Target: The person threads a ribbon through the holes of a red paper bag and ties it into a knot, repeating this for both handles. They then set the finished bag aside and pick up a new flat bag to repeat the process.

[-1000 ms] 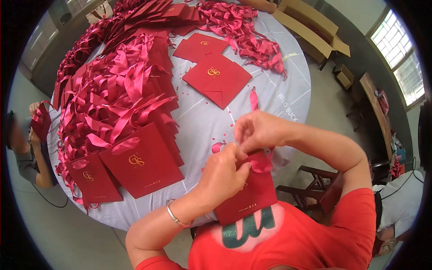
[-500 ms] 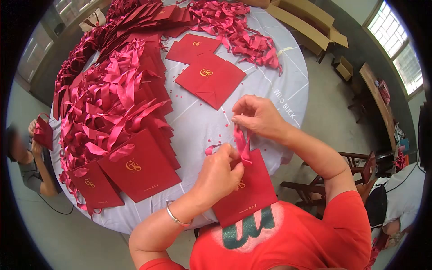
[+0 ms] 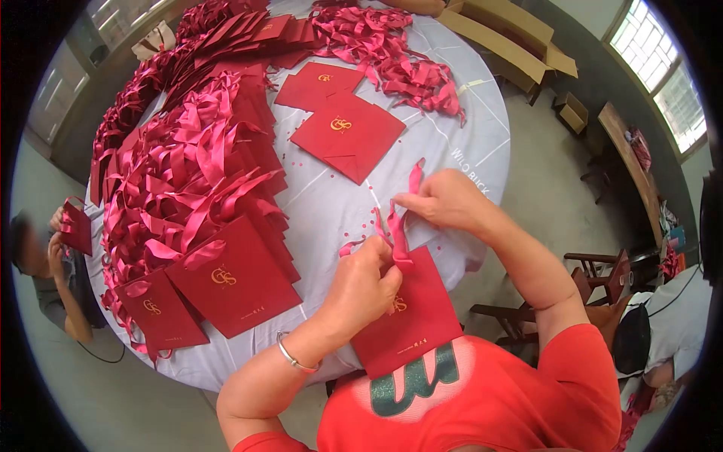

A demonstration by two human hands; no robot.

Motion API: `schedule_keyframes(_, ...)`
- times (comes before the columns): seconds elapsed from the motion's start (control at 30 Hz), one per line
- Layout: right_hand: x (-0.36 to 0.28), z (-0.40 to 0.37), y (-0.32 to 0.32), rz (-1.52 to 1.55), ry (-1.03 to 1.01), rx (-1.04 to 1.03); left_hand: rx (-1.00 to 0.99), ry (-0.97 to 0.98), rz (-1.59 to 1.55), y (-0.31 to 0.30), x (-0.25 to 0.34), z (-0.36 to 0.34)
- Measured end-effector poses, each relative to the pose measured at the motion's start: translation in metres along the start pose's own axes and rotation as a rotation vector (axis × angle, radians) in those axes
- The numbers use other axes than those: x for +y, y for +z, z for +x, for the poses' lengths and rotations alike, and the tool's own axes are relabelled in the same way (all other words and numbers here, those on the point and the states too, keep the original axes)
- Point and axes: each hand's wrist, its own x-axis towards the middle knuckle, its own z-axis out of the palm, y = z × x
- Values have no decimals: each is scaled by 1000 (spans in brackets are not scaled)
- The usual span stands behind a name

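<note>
A red paper gift bag (image 3: 414,320) with a gold logo rests at the table's near edge against my shirt. My left hand (image 3: 363,285) is closed at the bag's upper left, with pink ribbon coming out beside its fingers. Above the bag, my right hand (image 3: 444,202) pinches a pink satin ribbon (image 3: 398,233), whose end sticks up past the thumb and fingers. The ribbon runs down to the bag's top edge. Exactly what lies inside my left fingers is hidden.
Many finished-looking bags with ribbons (image 3: 203,166) stand packed on the left. Two flat bags (image 3: 350,135) lie ahead, and loose ribbons (image 3: 392,53) heap at the back. Red dots are scattered on the tablecloth (image 3: 316,218). Another person (image 3: 60,264) holds a small bag at left.
My right hand has shifted slightly right and down, and a ribbon end now sticks up from its pinch. My left hand stays at the bag's top left.
</note>
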Motion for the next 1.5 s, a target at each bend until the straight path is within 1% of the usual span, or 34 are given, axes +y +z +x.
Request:
schedule_keyframes(0.03, 0, 4, -2, 5, 6, 8, -3, 1, 19, 0, 0, 0)
schedule_keyframes(0.1, 5, 11, 1, 156, -8, -35, -9, 8, 41, 0, 2, -1)
schedule_keyframes(0.13, 8, 11, 2, 154, -7, -29, -5, 2, 40, -1, 3, -2)
schedule_keyframes(0.2, 15, 8, 1, 643, -121, 221, 6, 5, 28, -3, 6, -2)
schedule_keyframes(0.23, 18, 6, -2, 786, -110, 281, -15, -11, 23, -5, 6, -2)
schedule_keyframes(0.3, 21, -4, -10, 971, -126, 338, -36, -24, 16, -6, 7, -1)
schedule_keyframes(0.33, 23, -8, -12, 1032, -170, 358, -35, -34, 5, -6, 6, -1)
schedule_keyframes(0.37, 21, -13, -14, 1028, -171, 356, -34, -45, -5, -6, 6, -1)
schedule_keyframes(0.43, 14, -23, -20, 1170, -269, 401, -33, -32, -21, -6, 5, -1)
schedule_keyframes(0.5, 19, -21, -22, 1154, -274, 355, -31, -19, -34, -5, 2, -1)
schedule_keyframes(0.57, 31, -9, -14, 531, -280, 484, 9, 62, 60, -1, -5, -1)
schedule_keyframes(0.6, 9, -19, -10, -1, -207, 738, 11, 62, 61, 1, -4, -2)
schedule_keyframes(0.67, 5, -4, -3, -392, -576, 1123, 82, 82, 97, 3, -3, -5)
schedule_keyframes(0.7, 1, -4, 5, -310, -664, 1046, 83, 79, 97, 6, -9, -3)
schedule_keyframes(0.77, -8, -6, 22, 7, -546, 525, 167, 228, 178, 10, -24, 2)
schedule_keyframes(0.8, -22, -9, 24, 42, -396, 345, 166, 225, 180, 11, -25, 2)
schedule_keyframes(0.83, -29, -4, 27, 46, -395, 346, 166, 216, 176, 11, -24, 2)
schedule_keyframes(0.9, -37, 7, 27, -324, -291, 171, 165, 206, 172, 11, -23, 2)
schedule_keyframes(0.93, -38, 12, 25, -324, -291, 171, 150, 185, 149, 10, -22, 1)
schedule_keyframes(1.0, -39, 21, 21, -286, -292, 71, 136, 161, 124, 10, -23, 1)
schedule_keyframes(1.03, -37, 24, 21, -286, -292, 70, 151, 197, 134, 11, -26, 3)
schedule_keyframes(1.07, -32, 27, 21, -206, -281, 34, 166, 234, 145, 11, -28, 3)
schedule_keyframes(1.1, -28, 29, 22, -126, -269, -1, 166, 234, 144, 11, -28, 3)
schedule_keyframes(1.13, -25, 30, 24, -126, -268, -1, 165, 239, 152, 11, -28, 3)
schedule_keyframes(1.2, -20, 30, 28, 1, -248, 49, 161, 245, 161, 10, -26, 2)
schedule_keyframes(1.23, -19, 28, 30, 1, -248, 48, 149, 226, 153, 10, -25, 2)
schedule_keyframes(1.3, -18, 23, 34, 257, -193, 154, 140, 205, 146, 9, -25, 2)
schedule_keyframes(1.33, -16, 24, 35, 257, -194, 152, 155, 227, 155, 8, -27, 2)
schedule_keyframes(1.4, -11, 26, 37, 332, -119, 179, 168, 251, 166, 7, -26, 3)
schedule_keyframes(1.47, -9, 26, 38, 319, -115, 199, 130, 177, 128, 5, -19, 1)
schedule_keyframes(1.5, -9, 26, 38, 302, -114, 216, 130, 178, 129, 5, -16, 1)
